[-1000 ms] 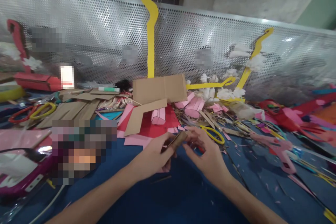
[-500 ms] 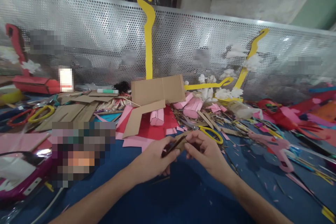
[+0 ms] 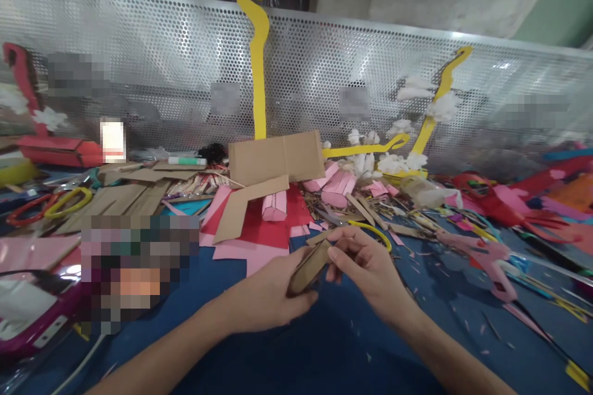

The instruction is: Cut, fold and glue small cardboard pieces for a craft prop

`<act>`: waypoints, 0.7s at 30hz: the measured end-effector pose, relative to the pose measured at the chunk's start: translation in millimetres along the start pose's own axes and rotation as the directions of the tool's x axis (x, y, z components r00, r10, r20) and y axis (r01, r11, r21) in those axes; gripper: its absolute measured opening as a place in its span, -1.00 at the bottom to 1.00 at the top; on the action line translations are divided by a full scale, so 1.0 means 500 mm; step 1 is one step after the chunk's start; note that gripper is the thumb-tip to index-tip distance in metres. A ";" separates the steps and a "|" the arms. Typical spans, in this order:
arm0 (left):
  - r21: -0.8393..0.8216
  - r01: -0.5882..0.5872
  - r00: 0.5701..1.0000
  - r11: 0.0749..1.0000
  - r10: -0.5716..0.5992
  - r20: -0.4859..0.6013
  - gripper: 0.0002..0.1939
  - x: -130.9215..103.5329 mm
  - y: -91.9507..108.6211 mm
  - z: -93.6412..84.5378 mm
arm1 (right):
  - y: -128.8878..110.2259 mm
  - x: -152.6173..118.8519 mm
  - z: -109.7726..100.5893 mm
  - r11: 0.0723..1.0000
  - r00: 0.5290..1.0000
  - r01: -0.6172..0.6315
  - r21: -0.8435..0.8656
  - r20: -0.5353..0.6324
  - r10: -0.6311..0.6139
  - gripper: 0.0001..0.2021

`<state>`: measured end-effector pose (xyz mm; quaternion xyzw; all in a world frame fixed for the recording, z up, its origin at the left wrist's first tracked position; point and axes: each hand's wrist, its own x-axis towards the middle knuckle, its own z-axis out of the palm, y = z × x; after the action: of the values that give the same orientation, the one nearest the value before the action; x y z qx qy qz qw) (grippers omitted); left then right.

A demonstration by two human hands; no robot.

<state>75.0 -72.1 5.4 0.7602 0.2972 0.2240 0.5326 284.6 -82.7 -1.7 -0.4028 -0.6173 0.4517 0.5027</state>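
Observation:
A small brown cardboard piece [image 3: 309, 268], narrow and apparently folded, is held between my two hands above the blue table. My left hand [image 3: 266, 289] wraps around its lower left end, with the thumb beneath. At the upper right end, my right hand [image 3: 368, 265] pinches the piece between thumb and fingers. Just behind the right hand lie yellow-handled scissors [image 3: 377, 234], partly hidden by it. Beyond my hands, an angled cardboard strip [image 3: 231, 216] and a small pink paper box [image 3: 275, 207] rest on red and pink paper sheets [image 3: 243, 252].
Yellow hooked cutouts [image 3: 259, 74] lean by the perforated metal panel [image 3: 301, 62], one behind a cardboard sheet [image 3: 264, 162]. A pink hot glue gun [image 3: 477, 250] lies right. Cardboard strips [image 3: 115, 197], orange-handled scissors [image 3: 28, 210] and a purple device [image 3: 46, 315] sit left.
My left hand has turned, so the cardboard piece now shows its broad side. The right hand keeps its pinch on the far end. The view has shifted slightly.

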 end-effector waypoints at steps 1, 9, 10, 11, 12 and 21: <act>-0.001 0.010 1.000 1.000 -0.010 -0.003 -0.62 0.000 -0.002 0.000 | -0.001 -0.001 -0.002 0.999 1.000 0.012 -0.034 0.010 -0.012 -0.79; -0.128 0.154 0.984 0.980 -0.141 0.108 -0.78 -0.004 -0.007 -0.020 | -0.003 -0.006 -0.020 0.730 0.930 0.366 -0.578 0.189 -0.316 -0.80; -0.113 0.171 0.979 0.979 -0.157 0.127 -0.83 -0.004 -0.006 -0.021 | -0.001 -0.005 -0.022 0.706 0.919 0.390 -0.591 0.205 -0.336 -0.82; -0.094 0.179 0.977 0.979 -0.165 0.133 -0.84 -0.005 -0.005 -0.021 | 0.000 -0.003 -0.026 0.689 0.914 0.400 -0.604 0.213 -0.344 -0.84; -0.062 0.166 0.980 0.984 -0.158 0.121 -0.82 -0.004 -0.004 -0.020 | 0.001 0.000 -0.031 0.677 0.915 0.398 -0.619 0.212 -0.344 -0.85; 0.346 -0.022 0.981 0.938 0.086 -0.171 -0.57 0.000 -0.008 -0.036 | -0.024 0.018 -0.092 0.723 0.967 0.250 -0.644 0.132 -0.217 -0.82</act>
<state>62.3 -58.7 7.4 0.8251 0.3586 0.2526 0.3561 328.0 -70.4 16.0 -0.4613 -0.7937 0.1492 0.3675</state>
